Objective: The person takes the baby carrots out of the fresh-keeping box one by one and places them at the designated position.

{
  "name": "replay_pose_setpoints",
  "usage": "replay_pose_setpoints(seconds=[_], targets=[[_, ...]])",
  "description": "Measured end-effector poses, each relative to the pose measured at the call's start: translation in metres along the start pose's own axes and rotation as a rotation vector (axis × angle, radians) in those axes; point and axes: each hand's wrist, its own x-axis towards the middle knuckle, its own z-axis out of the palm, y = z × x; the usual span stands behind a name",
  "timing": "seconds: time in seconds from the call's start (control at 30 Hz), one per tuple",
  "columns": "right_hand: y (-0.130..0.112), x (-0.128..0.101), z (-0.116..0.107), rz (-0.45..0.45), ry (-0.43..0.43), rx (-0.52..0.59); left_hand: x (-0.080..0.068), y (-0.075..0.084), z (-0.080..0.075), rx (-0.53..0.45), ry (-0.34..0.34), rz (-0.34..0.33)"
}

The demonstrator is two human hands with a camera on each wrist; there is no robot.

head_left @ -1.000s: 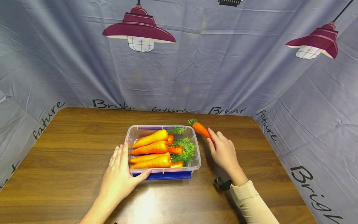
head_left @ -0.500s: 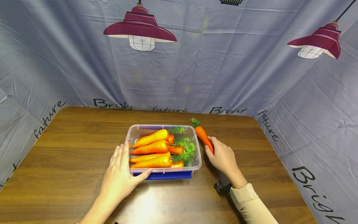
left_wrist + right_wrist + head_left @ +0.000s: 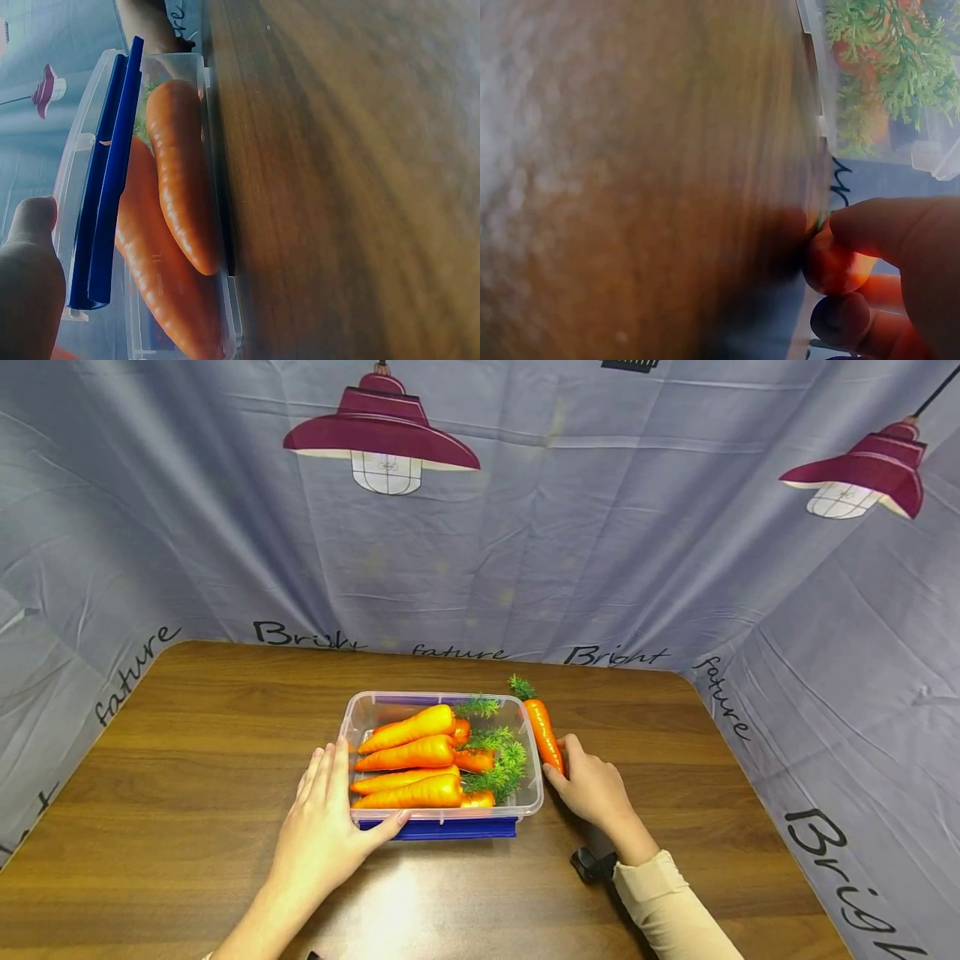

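Backdrop: grey-blue fabric curtain (image 3: 525,560) on the far side and both flanks, printed with a large maroon pendant lamp (image 3: 382,431), a second maroon pendant lamp (image 3: 862,472) farther right, and black handwritten-style lettering (image 3: 617,657) along the lower edge. Tabletop (image 3: 187,743): brown wood grain, rounded far corners, bright glare near the front. Item, at centre: one clear plastic rectangular box (image 3: 480,815), lidless from above, a dark blue plastic flap (image 3: 457,831) hanging on its near side. Contents: several glossy orange carrots (image 3: 405,753), lying lengthwise and stacked, the tapered tips of the upper ones to the left, feathery green tops (image 3: 508,770) gathered at the right end. Item, outside the box: one single orange carrot (image 3: 545,735) with a green tuft, just beside the right wall, tuft toward the far side, tapered end toward the person; whether it touches the wall or the wood cannot be told. Left hand (image 3: 318,814): grip unclenched, fingers extended along the box's left end, thumb at the near rim. Right hand (image 3: 596,787): grip closed about the single carrot's tapered end, thumb and fingers pinching it; cream sleeve (image 3: 663,893), small black device (image 3: 592,865) at the wrist.
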Motion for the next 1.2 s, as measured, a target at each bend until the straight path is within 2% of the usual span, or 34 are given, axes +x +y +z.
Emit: replay_pose_setpoints(seconds=[0.27,0.43,0.63,0.77,1.0,1.2], targets=[[0.002,0.000,-0.008,0.056,-0.049,0.009,0.000,0.000,0.001,0.007,-0.015,-0.005],[0.001,0.003,-0.027,0.051,0.034,0.037,0.000,-0.001,0.001,0.006,-0.012,-0.007],[-0.016,0.010,-0.052,-0.076,0.221,0.086,0.000,-0.001,0.001,0.012,0.006,0.005],[-0.042,0.013,-0.069,-0.174,0.269,0.108,0.000,-0.002,0.002,0.013,0.002,0.006],[-0.091,0.017,-0.085,-0.364,0.186,0.151,0.000,-0.001,0.001,0.010,0.000,0.009],[-0.112,0.025,-0.074,-0.485,0.079,0.073,0.001,-0.001,0.001,0.007,-0.004,0.013]])
